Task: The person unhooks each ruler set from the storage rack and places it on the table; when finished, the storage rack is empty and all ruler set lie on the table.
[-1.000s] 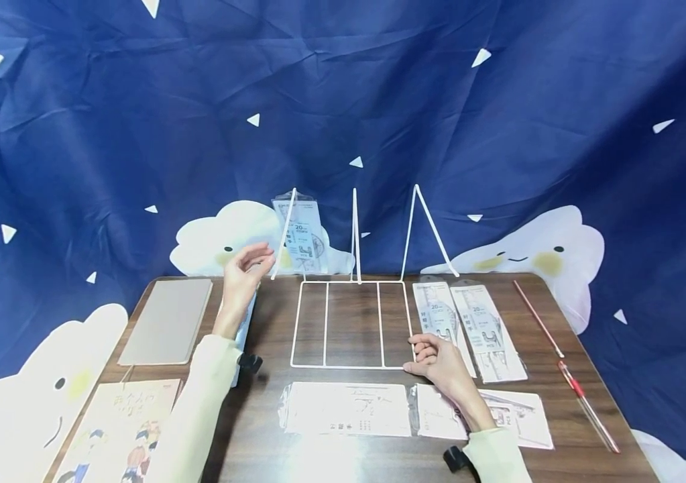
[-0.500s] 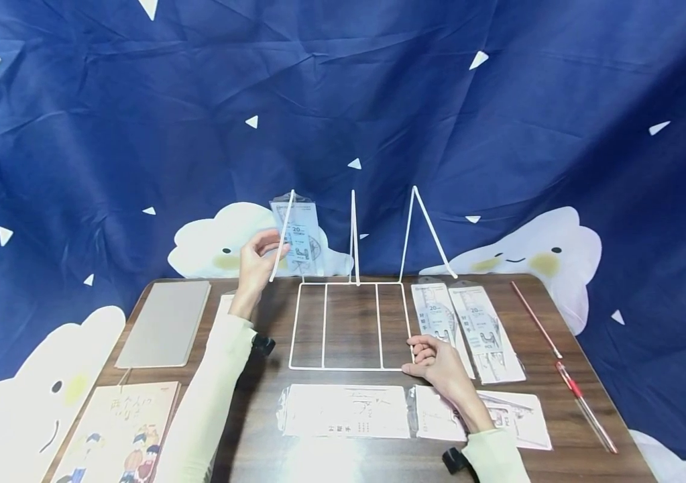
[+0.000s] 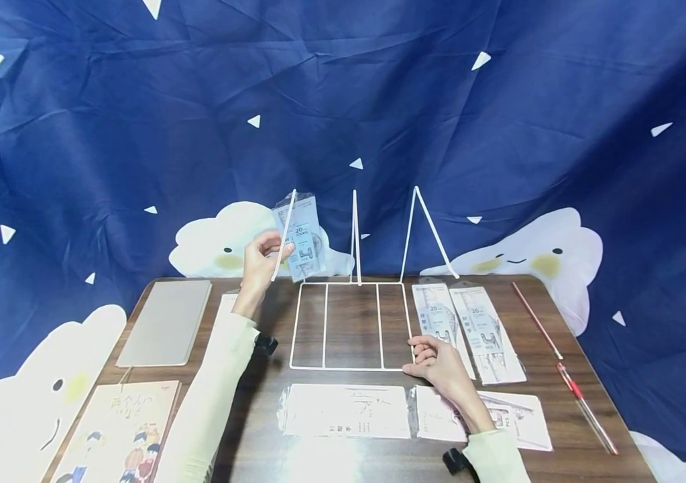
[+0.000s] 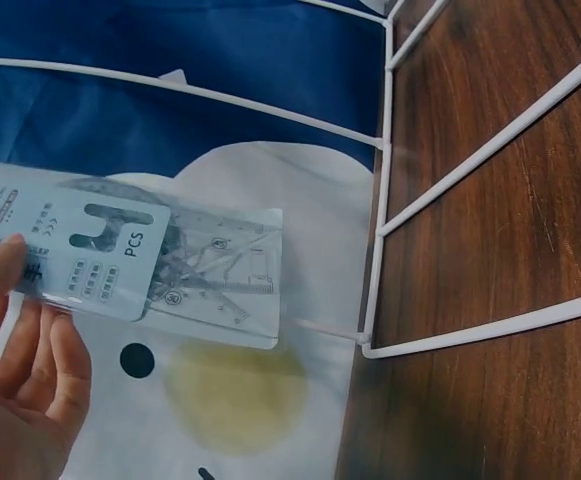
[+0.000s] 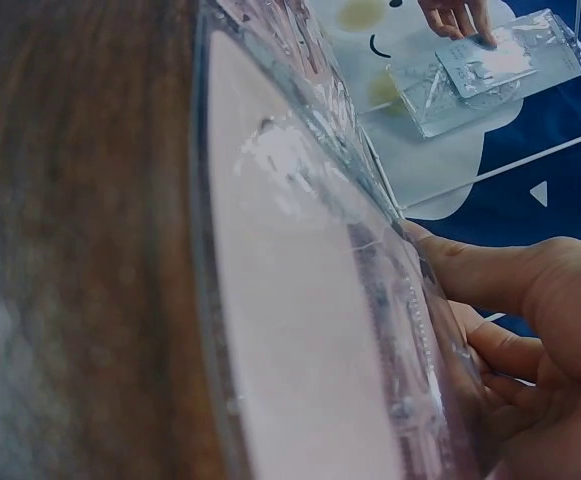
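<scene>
In the head view, my left hand [image 3: 263, 261] pinches a clear ruler-set packet [image 3: 302, 241] with a pale blue card at the back left of the white wire rack [image 3: 353, 368]. The left wrist view shows the thumb on the front of the ruler-set packet [image 4: 120, 250], with curled fingers behind it. Transparent rulers show through its lower part. My right hand [image 3: 439, 362] grips the rack's front right corner with thumb and fingers. Close to the right wrist camera, a pinkish packet [image 5: 290, 280] covers part of that grip.
Two ruler-set packets [image 3: 487, 335] lie right of the rack, and pink ones [image 3: 349, 410] lie in front. At left are a grey notebook [image 3: 164, 323] and an illustrated book [image 3: 116, 429]. Pens [image 3: 587, 409] lie along the right edge. A blue curtain [image 3: 343, 87] hangs behind.
My left hand has moved right to the ruler-set packet leaning at the rack's back left and taken hold of it. The packet has tilted slightly. My right hand has stayed at the rack's corner.
</scene>
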{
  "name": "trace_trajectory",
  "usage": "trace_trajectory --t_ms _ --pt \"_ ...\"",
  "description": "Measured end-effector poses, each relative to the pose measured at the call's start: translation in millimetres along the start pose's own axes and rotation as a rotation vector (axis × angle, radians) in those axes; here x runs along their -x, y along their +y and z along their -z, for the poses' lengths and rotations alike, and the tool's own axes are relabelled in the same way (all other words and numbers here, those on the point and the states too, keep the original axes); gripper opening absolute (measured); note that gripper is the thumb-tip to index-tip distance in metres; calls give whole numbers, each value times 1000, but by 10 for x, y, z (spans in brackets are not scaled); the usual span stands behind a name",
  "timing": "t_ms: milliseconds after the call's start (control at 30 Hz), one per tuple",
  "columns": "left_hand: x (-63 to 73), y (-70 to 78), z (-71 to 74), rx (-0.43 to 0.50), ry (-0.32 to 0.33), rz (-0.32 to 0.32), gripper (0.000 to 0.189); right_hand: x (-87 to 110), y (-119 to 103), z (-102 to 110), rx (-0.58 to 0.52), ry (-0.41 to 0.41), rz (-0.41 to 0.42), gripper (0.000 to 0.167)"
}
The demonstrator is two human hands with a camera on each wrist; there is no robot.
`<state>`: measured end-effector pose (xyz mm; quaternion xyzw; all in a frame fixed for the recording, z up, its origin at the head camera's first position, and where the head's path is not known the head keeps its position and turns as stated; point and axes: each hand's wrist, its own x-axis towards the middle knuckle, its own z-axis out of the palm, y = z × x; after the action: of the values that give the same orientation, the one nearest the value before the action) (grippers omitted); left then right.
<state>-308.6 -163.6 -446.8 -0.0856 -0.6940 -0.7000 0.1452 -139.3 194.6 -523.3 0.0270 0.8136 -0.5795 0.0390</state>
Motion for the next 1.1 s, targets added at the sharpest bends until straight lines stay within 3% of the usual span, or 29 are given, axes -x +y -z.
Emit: trace_trajectory --t_ms 367,567,767,867,1100 --pt "124 29 53 -1 -18 9 27 -2 -25 -1 -3 -21 -5 53" --pt "251 77 80 -21 -36 19 23 -115 217 -21 20 3 -11 55" --pt "321 -70 140 -30 -43 51 23 -186 392 -24 26 2 1 58" --pt "394 -107 180 -21 -52 58 24 -191 408 -23 8 1 -3 59" --pt "600 -39 251 51 -79 44 21 -172 383 -26 17 -1 -10 58"
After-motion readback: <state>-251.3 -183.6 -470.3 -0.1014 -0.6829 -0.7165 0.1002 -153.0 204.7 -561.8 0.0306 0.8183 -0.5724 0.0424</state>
